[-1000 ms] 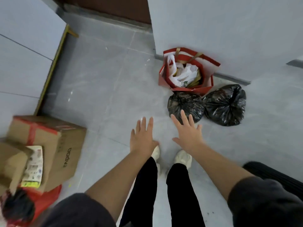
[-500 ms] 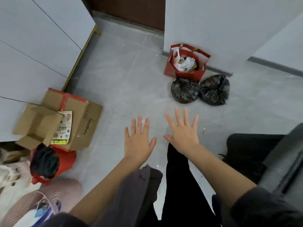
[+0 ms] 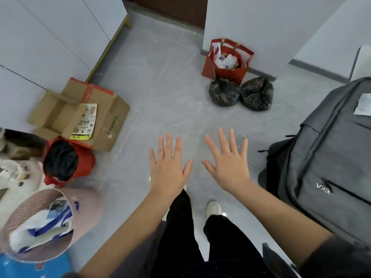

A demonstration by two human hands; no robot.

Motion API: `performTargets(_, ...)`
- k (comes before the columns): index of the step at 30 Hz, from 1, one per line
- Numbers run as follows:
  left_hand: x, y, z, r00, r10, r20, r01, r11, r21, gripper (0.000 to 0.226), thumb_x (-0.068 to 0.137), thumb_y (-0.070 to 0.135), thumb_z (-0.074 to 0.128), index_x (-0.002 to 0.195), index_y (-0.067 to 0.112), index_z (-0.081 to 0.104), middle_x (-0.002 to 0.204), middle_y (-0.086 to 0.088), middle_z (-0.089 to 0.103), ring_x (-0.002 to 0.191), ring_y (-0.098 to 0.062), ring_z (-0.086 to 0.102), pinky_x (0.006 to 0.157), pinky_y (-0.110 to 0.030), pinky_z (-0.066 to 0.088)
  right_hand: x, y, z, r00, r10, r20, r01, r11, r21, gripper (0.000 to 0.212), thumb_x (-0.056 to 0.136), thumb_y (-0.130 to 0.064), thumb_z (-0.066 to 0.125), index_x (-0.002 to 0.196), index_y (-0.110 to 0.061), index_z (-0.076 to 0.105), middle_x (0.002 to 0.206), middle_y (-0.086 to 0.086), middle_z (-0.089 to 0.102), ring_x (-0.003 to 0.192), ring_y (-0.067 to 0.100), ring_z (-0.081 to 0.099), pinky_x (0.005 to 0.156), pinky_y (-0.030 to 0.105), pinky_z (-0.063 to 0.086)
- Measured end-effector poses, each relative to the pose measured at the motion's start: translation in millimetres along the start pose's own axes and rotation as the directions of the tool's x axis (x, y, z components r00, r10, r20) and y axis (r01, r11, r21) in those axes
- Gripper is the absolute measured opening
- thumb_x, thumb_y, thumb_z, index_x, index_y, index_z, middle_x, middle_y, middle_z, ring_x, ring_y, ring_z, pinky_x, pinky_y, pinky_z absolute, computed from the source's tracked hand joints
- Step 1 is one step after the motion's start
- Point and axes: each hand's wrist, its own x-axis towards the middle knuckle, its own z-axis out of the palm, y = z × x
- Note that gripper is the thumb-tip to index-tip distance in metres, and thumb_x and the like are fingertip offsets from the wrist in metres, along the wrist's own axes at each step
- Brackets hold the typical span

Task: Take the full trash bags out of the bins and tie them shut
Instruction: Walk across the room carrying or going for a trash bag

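Two tied black trash bags [image 3: 224, 91] [image 3: 257, 93] lie side by side on the grey floor, in front of a red paper bag [image 3: 226, 72] stuffed with white plastic. At the left a red bin [image 3: 85, 163] holds a black bag [image 3: 60, 160]. A pink mesh bin [image 3: 88, 209] at the lower left holds white and blue waste. My left hand [image 3: 167, 169] and my right hand [image 3: 227, 163] hover flat over the floor in the middle, fingers spread, holding nothing.
An opened cardboard box [image 3: 80, 115] with a leaflet on it lies by the white cabinet at the left. A grey backpack [image 3: 329, 167] stands at the right. A blue object [image 3: 34, 266] shows under the pink bin. My legs and a white shoe [image 3: 213, 208] are below.
The view has pulled back from the two black bags, which now lie farther off. The red bin, the pink bin and the backpack have come into view. Both hands stay spread and empty.
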Motion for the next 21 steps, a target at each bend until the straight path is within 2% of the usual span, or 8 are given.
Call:
performTargets(3, -43.2, 22.1, 4.7, 0.994, -0.051, -0.094, 0.050, 0.999, -0.013, 0.069, 0.092, 0.054, 0.029, 0.149, 0.016, 0.026, 0.157, -0.013, 0.023, 0.145, -0.032, 0.017, 0.112, -0.057, 0.025, -35.4, 13.9, 1.3, 0.997, -0.058, -0.042, 0.057, 0.998, -0.011, 0.070, 0.090, -0.064, 0.021, 0.150, -0.029, 0.021, 0.159, 0.011, 0.016, 0.145, 0.040, 0.009, 0.110, 0.067, 0.012)
performTargets(10, -154.0, 80.7, 14.0, 0.977, -0.182, -0.113, 0.180, 0.983, -0.022, 0.068, 0.092, 0.052, 0.031, 0.148, 0.015, 0.027, 0.155, -0.014, 0.026, 0.145, -0.033, 0.019, 0.110, -0.057, 0.026, -141.8, 43.1, 3.7, 0.980, -0.182, -0.075, 0.182, 0.983, -0.007, 0.069, 0.091, -0.061, 0.030, 0.150, -0.028, 0.019, 0.159, 0.012, 0.014, 0.145, 0.039, 0.008, 0.110, 0.067, 0.012)
performTargets(16, -237.1, 109.5, 35.0, 0.979, -0.157, -0.132, 0.159, 0.987, 0.008, 0.066, 0.093, 0.052, 0.031, 0.149, 0.018, 0.024, 0.156, -0.013, 0.026, 0.145, -0.033, 0.019, 0.112, -0.057, 0.023, -221.7, 55.0, 23.2, 0.977, -0.197, -0.083, 0.195, 0.980, -0.025, 0.067, 0.091, -0.059, 0.028, 0.150, -0.028, 0.024, 0.158, 0.012, 0.019, 0.144, 0.040, 0.016, 0.110, 0.064, 0.013)
performTargets(21, -298.2, 133.0, 60.6, 0.984, -0.127, -0.125, 0.131, 0.991, 0.023, 0.065, 0.094, 0.055, 0.028, 0.149, 0.019, 0.025, 0.155, -0.013, 0.027, 0.144, -0.033, 0.022, 0.110, -0.058, 0.022, -293.9, 61.5, 50.7, 0.984, -0.176, -0.017, 0.177, 0.982, 0.060, 0.067, 0.093, -0.058, 0.029, 0.151, -0.031, 0.010, 0.161, 0.009, 0.005, 0.147, 0.035, 0.002, 0.115, 0.055, 0.009)
